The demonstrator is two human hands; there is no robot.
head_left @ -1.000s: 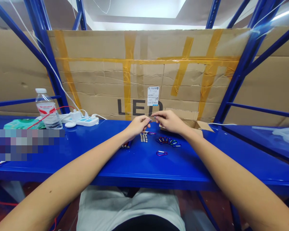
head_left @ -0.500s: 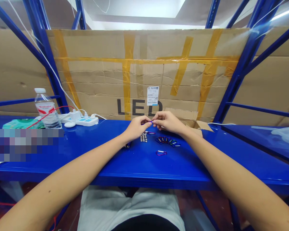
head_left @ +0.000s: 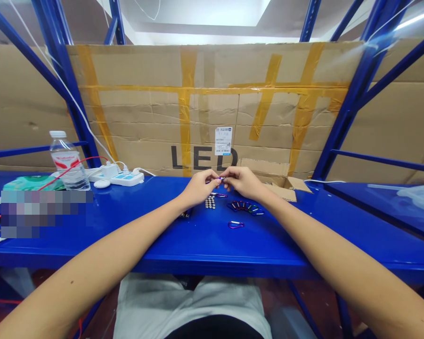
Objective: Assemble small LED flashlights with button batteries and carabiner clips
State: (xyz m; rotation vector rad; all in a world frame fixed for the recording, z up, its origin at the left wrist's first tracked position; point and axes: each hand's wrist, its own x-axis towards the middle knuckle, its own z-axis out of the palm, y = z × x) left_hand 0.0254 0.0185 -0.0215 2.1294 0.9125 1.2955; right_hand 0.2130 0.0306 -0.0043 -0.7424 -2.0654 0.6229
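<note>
My left hand (head_left: pixel 199 187) and my right hand (head_left: pixel 242 181) meet fingertip to fingertip above the blue shelf (head_left: pixel 205 245). Both are pinched on one small purple item (head_left: pixel 219 179) held between them; its shape is too small to make out. Just below lie a cluster of small silver pieces (head_left: pixel 209 202), a row of coloured carabiner clips (head_left: pixel 245 206) and a single purple carabiner (head_left: pixel 235 224). A few dark pen-like items (head_left: pixel 184 214) lie by my left wrist.
A water bottle (head_left: pixel 65 161), a white power strip (head_left: pixel 121 177) with cables and a green packet (head_left: pixel 33 183) stand at the left. A small open cardboard box (head_left: pixel 280 181) sits behind my right hand. Taped cardboard (head_left: pixel 212 103) walls the back.
My two hands have drawn closer together, so their fingertips now touch around the small purple item. The things on the shelf have not moved.
</note>
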